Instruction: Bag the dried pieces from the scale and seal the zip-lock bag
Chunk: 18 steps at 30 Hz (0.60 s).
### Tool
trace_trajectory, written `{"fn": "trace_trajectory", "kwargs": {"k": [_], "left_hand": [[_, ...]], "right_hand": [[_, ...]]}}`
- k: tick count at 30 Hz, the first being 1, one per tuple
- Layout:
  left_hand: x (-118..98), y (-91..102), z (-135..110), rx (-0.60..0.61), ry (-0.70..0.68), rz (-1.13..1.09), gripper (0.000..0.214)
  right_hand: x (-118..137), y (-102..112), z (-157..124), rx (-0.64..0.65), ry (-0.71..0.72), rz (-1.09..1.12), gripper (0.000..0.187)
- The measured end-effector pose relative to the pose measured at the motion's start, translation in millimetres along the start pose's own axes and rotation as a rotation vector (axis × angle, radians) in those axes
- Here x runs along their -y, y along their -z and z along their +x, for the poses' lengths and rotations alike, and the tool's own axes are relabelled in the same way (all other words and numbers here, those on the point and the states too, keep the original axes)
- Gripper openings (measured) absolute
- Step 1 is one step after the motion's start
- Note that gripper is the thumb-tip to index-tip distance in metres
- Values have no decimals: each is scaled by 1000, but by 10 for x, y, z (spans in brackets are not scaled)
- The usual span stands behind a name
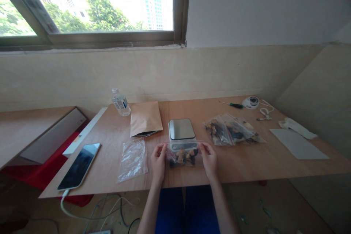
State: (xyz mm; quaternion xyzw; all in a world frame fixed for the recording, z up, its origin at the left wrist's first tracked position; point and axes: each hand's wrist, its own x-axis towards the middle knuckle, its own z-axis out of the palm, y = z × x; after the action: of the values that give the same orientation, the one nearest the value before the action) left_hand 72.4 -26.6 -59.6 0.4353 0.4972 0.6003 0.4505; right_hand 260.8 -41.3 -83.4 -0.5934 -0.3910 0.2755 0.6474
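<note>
Between my two hands a clear zip bag [183, 158] is held by its upper corners, with brown and dark dried pieces inside. My left hand [158, 157] pinches the left corner, and my right hand [207, 156] pinches the right one. Just beyond the bag lies a digital scale [181, 129] with a bare metal plate; its front part shows through the plastic. An empty clear zip bag [133, 160] lies flat to the left of my left hand. Several filled zip bags [231, 129] with similar dried pieces are piled to the right of the scale.
A brown paper pouch [146, 117] and a water bottle [121, 102] stand at the back left. A phone [80, 166] on a cable lies front left. Toward the right are a screwdriver [236, 105], a white camera [250, 102], a white sheet [298, 144] and a white cloth [297, 128].
</note>
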Motion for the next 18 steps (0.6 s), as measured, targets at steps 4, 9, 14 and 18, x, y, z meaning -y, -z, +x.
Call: {"fn": "trace_trajectory", "kwargs": {"k": [4, 9, 14, 18], "left_hand": [[-17, 6, 5, 17, -2, 14, 28], [-52, 1, -11, -1, -10, 38, 28], [-70, -16, -24, 14, 32, -3, 26], [-69, -17, -26, 12, 1, 28, 22]], "right_hand": [[-18, 7, 12, -8, -9, -6, 41], [-40, 7, 6, 17, 7, -6, 41], [-90, 7, -1, -7, 43, 5, 36], [-81, 17, -6, -29, 70, -16, 34]]}}
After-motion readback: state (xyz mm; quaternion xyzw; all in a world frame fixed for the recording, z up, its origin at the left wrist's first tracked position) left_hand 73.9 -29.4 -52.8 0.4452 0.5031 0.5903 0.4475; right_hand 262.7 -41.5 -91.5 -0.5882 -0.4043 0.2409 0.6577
